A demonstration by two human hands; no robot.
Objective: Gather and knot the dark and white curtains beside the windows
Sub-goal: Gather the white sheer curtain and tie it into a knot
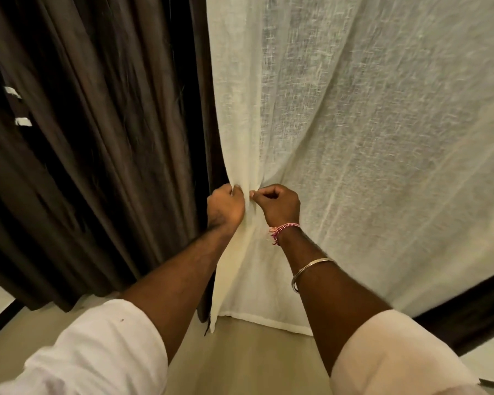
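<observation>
Left hand [225, 205] and right hand [278, 203], fingers clenched on white curtain [354, 124] (bunched between them)

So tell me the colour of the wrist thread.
Pink and white twisted thread on the right wrist, head view.

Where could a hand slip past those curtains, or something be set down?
Bare floor shows between the forearms, below the white curtain hem. It is crowded where the left hand and right hand bunch the white curtain's edge against the dark curtain.
</observation>
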